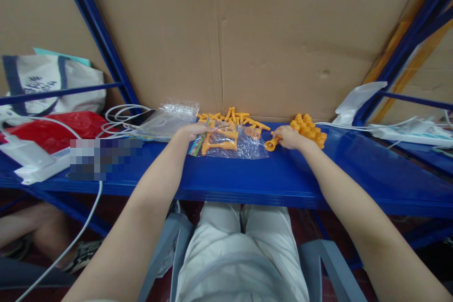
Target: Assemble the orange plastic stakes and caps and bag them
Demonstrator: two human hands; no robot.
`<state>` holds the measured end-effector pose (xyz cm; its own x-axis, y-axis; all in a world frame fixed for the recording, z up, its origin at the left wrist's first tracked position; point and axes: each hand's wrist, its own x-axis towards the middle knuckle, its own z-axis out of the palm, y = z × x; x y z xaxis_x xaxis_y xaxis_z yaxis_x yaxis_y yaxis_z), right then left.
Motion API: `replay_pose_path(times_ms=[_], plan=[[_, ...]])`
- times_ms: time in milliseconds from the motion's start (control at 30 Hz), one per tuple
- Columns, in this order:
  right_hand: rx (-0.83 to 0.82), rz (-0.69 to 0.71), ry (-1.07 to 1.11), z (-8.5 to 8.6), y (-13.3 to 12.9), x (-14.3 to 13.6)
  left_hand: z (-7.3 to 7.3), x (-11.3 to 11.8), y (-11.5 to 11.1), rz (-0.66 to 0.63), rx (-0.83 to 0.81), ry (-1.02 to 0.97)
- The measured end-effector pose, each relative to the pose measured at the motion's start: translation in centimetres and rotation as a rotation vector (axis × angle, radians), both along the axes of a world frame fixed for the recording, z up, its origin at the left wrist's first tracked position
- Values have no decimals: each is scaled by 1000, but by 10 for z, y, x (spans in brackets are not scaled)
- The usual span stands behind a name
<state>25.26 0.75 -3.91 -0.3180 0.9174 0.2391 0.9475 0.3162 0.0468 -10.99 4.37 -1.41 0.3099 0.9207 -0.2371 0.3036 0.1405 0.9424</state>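
My left hand (pixel 197 130) is closed on the left end of a clear plastic bag (pixel 247 147), which lies flat with several orange pieces (pixel 220 144) in it. An orange piece with a round, cup-like end (pixel 271 145) is in the fingers of my right hand (pixel 286 137), just right of the bag. Behind the bag lie loose orange tube-like pieces (pixel 233 115). To the right of my right hand stands a cluster of orange cup-shaped pieces (pixel 307 127), partly hidden by that hand.
Clear bags (pixel 166 120) lie left of my left hand on the blue table (pixel 240 181). White cables, a power strip (pixel 46 165), a red bag (pixel 53 127) and a canvas bag (pixel 78 85) are farther left. Cardboard (pixel 226 37) closes off the back. A person's leg (pixel 38 226) shows lower left.
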Motion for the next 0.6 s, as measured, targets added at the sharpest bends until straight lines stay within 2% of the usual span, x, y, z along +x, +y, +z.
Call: replay_pose_path(times_ms=[167, 367, 600], plan=[[48, -56, 43, 15, -10, -3, 5, 6, -6, 13, 6, 66], [134, 84, 158, 28, -15, -6, 2, 5, -4, -13, 18, 62], [114, 57, 5, 30, -23, -20, 6, 8, -8, -1, 14, 88]])
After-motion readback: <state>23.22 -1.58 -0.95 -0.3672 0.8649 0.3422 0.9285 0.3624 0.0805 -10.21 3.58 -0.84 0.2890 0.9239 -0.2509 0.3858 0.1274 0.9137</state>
